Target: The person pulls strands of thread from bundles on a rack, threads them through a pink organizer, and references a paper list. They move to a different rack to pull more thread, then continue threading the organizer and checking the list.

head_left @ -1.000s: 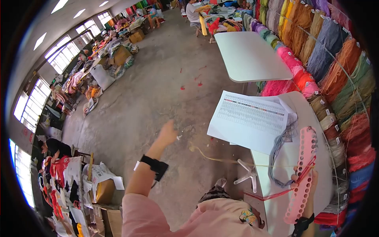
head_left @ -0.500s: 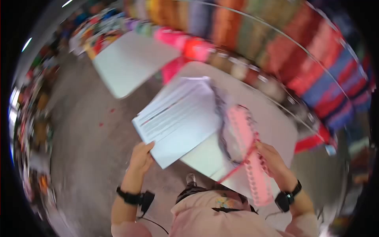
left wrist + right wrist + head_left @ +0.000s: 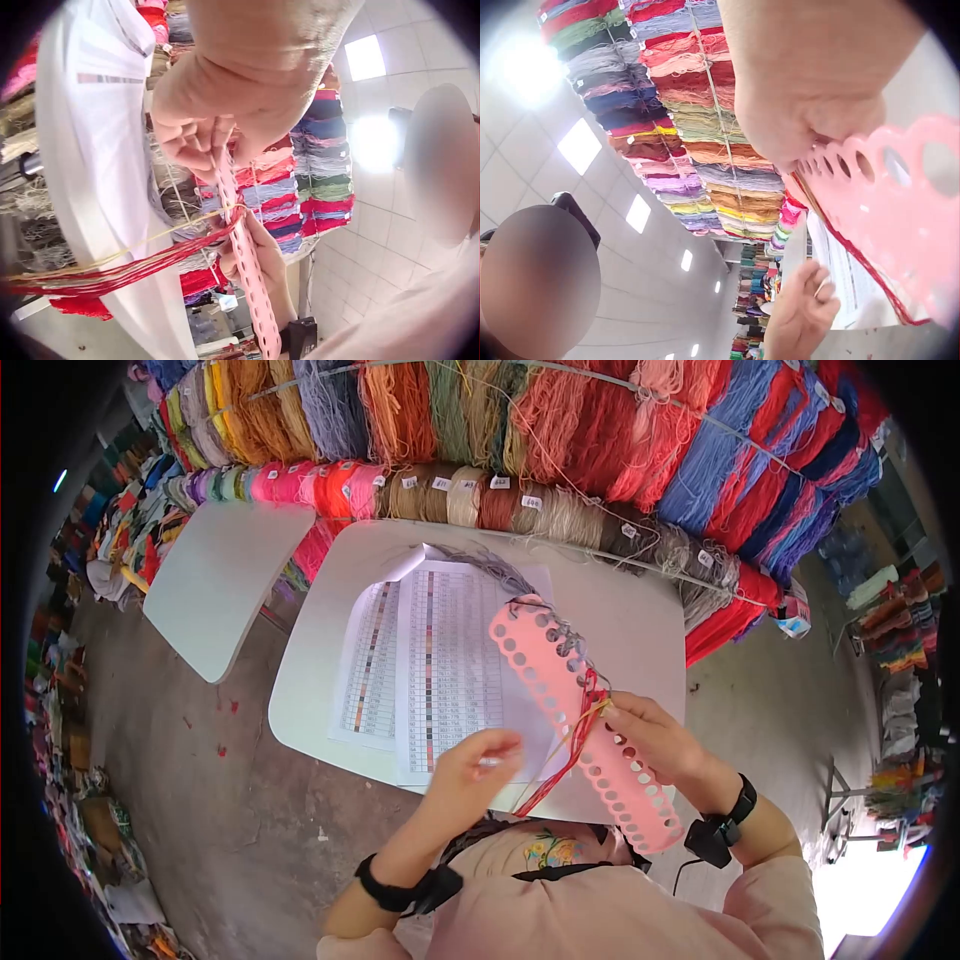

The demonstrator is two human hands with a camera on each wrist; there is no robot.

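Note:
My right hand (image 3: 655,735) grips a long pink thread holder (image 3: 548,670) punched with holes along its edges, tilted over the table. Red threads (image 3: 135,270) hang from its holes near those fingers, with a thin yellow thread (image 3: 150,241) beside them. Grey threads (image 3: 490,565) are looped through the far end and trail across the papers. To the left of the holder, my left hand (image 3: 475,775) is raised with its fingers loosely curled, nothing visible in them. It overlaps the lower edge of the printed sheets (image 3: 460,660) in the head view.
Under the sheets is a white table (image 3: 630,620) with rounded corners. A second white tabletop (image 3: 225,595) stands to the left. Behind both, a rack holds hanging skeins (image 3: 400,415) in many colours, with tagged bundles (image 3: 465,495) along its lower bar. Concrete floor (image 3: 250,800) shows at left.
The head view has turned right to face the table and rack. My left hand moved from out over the floor, past the sheets' corner, to near the thread holder. My right hand kept its grip.

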